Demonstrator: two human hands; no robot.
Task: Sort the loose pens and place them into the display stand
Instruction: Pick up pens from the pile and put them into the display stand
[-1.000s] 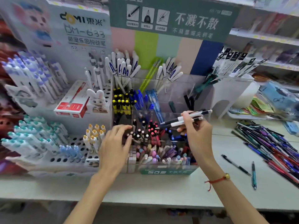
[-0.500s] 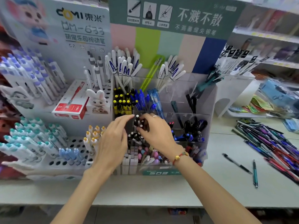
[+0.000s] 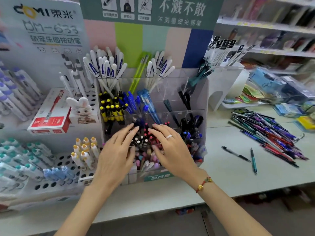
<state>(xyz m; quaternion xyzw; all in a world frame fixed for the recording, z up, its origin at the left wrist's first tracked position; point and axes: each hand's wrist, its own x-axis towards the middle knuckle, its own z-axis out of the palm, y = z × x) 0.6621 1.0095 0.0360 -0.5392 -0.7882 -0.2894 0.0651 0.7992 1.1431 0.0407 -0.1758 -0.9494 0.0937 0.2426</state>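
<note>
Both hands are being held over the clear display stand (image 3: 201,92) on the desk (image 3: 221,181). The left hand (image 3: 114,155) and right hand (image 3: 172,150) are being kept flat, fingers straight and spread, touching the pen tops. The loose pens (image 3: 269,133) are being left piled at three o'clock.

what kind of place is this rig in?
Most likely a stationery shop. A clear acrylic display stand holds pens sorted by type, a branded pen sign stands behind it, and stocked retail shelves run along the right. A pile of loose pens lies on the counter.
</note>
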